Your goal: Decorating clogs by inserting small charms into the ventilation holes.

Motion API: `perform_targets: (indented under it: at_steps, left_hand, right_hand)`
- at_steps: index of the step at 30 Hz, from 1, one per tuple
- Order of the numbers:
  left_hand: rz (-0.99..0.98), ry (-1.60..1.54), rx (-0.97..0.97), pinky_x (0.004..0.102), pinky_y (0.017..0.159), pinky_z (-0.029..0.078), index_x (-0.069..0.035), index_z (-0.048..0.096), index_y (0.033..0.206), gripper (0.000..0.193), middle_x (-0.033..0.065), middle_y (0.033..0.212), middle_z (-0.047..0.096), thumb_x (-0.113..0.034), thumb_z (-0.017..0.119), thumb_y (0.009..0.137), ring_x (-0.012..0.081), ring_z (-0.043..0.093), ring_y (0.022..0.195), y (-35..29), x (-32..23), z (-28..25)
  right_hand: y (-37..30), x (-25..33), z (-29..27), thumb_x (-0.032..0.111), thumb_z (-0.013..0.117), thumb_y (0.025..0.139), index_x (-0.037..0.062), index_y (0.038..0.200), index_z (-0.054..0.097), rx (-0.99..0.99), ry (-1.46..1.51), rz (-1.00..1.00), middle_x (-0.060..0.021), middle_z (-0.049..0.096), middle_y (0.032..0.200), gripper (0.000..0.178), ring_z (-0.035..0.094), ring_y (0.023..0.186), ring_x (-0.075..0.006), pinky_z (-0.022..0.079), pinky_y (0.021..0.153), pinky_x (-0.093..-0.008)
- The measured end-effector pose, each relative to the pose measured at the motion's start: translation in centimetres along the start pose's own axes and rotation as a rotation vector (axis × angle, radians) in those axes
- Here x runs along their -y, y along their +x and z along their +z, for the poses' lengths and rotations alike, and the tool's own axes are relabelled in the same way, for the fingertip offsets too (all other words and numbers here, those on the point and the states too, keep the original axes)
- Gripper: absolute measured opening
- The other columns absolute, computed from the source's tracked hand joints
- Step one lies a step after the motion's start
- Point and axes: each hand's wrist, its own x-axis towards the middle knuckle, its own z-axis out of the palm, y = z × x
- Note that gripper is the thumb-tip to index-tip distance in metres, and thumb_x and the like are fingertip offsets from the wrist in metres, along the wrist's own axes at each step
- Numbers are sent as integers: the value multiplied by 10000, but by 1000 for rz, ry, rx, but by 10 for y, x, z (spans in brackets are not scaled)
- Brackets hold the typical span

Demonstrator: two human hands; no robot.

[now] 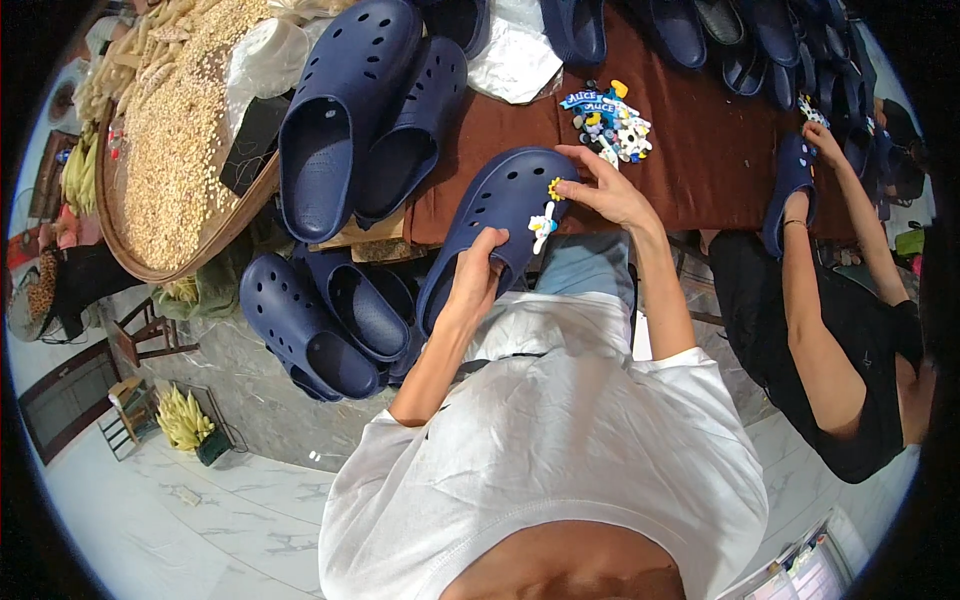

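A navy blue clog [500,190] with round holes is tilted in front of me, its toe pointing away. My left hand [476,275] grips its side, the thumb on top near the opening. A white cartoon-figure shoe charm [542,228] sits on the clog's upper. Beside it is a yellow flower shoe charm [556,190], with the thumb of my right hand [610,195] against it. My right index finger reaches over the toe's edge; the other fingertips are partly hidden. Just beyond the toe, a pile of mixed shoe charms [612,125] lies on the brown tablecloth [690,160].
Navy clogs [345,110] stand at the left, more clogs [310,325] below them. A round tray of pale kernels [170,190] is at far left, white plastic [515,55] at the back. On the right, a co-worker's hand [825,145] works at another clog [790,185].
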Motion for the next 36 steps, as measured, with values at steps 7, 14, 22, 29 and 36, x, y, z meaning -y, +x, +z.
perform_targets:
  at_steps: [7, 14, 22, 29, 36]
  left_hand:
    - [33, 40, -44, 306, 794, 489, 6, 629, 983, 195, 74, 977, 644, -119, 642, 833, 170, 618, 877, -3, -6, 5]
    - [3, 26, -7, 286, 773, 484, -10, 637, 1001, 201, 64, 975, 654, -125, 643, 836, 160, 625, 868, 11, -2, -10]
    - [64, -90, 91, 357, 1020, 438, -15, 583, 1171, 367, 93, 1139, 658, -210, 678, 875, 207, 603, 1121, 3, -2, -20]
    - [99, -226, 243, 335, 766, 429, -101, 558, 759, 102, 29, 870, 598, -17, 616, 764, 175, 564, 845, -1, -14, -54]
    - [87, -176, 235, 280, 833, 435, -90, 585, 781, 124, 5, 877, 621, 32, 569, 776, 146, 580, 874, 12, -11, -51]
  right_hand:
    - [5, 8, 2, 194, 725, 896, 21, 1377, 456, 51, 1, 29, -100, 577, 1236, 578, 535, 1155, -182, 449, 982, -317]
    - [4, 4, 13, 179, 713, 904, 5, 1365, 453, -63, -45, -14, -106, 580, 1202, 557, 555, 1088, -143, 464, 928, -293]
    - [-19, -12, 29, 302, 632, 955, 39, 1413, 431, -252, -116, -81, -169, 522, 1264, 565, 567, 1019, -211, 489, 834, -328]
    - [-39, -1, 37, 293, 580, 980, 26, 1330, 513, -391, -255, -163, -193, 552, 1220, 446, 597, 1075, -299, 497, 848, -366]
    - [-31, -7, 23, 155, 555, 982, 24, 1108, 640, -534, -218, -235, -93, 635, 1057, 201, 629, 895, -166, 503, 756, -283]
